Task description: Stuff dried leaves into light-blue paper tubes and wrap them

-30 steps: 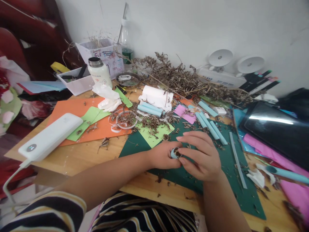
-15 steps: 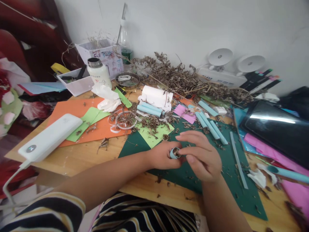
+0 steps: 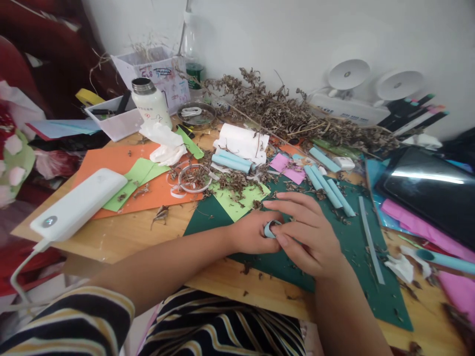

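My left hand (image 3: pixel 252 232) is wrapped round a light-blue paper tube (image 3: pixel 270 228), whose round mouth faces up out of the fist. Dark bits of dried leaf show inside the mouth; the rest of the tube is hidden by the fingers. Over it reaches my right hand (image 3: pixel 309 235), its fingers stretched and apart, with a fingertip at the tube's mouth and the thumb close to the rim. Both hands are above a dark green sheet (image 3: pixel 356 262) strewn with leaf crumbs. Crushed dried leaves (image 3: pixel 237 183) lie on a light green paper (image 3: pixel 241 205) just beyond.
More blue paper tubes (image 3: pixel 322 185) lie behind my right hand. A bundle of dried stems (image 3: pixel 274 109) lies along the wall. An open white bottle (image 3: pixel 150 104) stands at the back left, a white power bank (image 3: pixel 79 202) at the left, a dark tablet (image 3: pixel 430 193) at the right.
My right fingertip has moved down into the tube's mouth, and the leaf bits there sit lower. The left hand keeps its hold; the view has shifted slightly.
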A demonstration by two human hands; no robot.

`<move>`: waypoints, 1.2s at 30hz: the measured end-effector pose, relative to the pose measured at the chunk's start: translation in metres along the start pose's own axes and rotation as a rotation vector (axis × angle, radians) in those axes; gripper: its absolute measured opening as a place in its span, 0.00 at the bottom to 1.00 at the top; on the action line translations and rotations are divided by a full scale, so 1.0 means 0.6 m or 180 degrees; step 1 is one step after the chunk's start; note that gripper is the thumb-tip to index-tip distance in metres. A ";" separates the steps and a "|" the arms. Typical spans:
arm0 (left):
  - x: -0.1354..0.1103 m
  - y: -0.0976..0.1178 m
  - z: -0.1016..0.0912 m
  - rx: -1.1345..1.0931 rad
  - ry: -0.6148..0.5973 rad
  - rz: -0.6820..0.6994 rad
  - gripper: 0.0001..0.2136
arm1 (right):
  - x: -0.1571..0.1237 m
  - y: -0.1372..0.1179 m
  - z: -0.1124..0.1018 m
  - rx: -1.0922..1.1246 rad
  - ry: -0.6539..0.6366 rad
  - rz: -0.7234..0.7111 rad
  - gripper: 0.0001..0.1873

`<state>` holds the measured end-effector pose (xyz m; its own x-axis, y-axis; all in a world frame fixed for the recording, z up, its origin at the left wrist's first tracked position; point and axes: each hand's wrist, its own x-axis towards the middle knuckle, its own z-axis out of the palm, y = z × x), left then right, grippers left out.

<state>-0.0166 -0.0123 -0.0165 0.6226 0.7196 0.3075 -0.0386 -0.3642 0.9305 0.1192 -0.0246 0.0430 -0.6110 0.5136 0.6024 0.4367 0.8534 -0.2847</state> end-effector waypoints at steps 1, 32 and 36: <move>0.000 0.000 0.000 -0.0064 0.0031 0.0033 0.07 | 0.002 -0.002 0.001 -0.0048 -0.0097 0.0101 0.07; 0.004 0.025 -0.013 -0.0403 -0.0279 -0.0366 0.02 | -0.063 -0.020 -0.006 -0.0084 -0.0592 0.1386 0.17; 0.007 0.025 -0.014 -0.0220 -0.0398 -0.0451 0.02 | -0.051 -0.016 -0.018 -0.0406 -0.0776 0.1219 0.14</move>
<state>-0.0211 -0.0100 0.0005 0.7176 0.6803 0.1495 0.0053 -0.2199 0.9755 0.1408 -0.0493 0.0353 -0.5207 0.8083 0.2747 0.7293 0.5885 -0.3490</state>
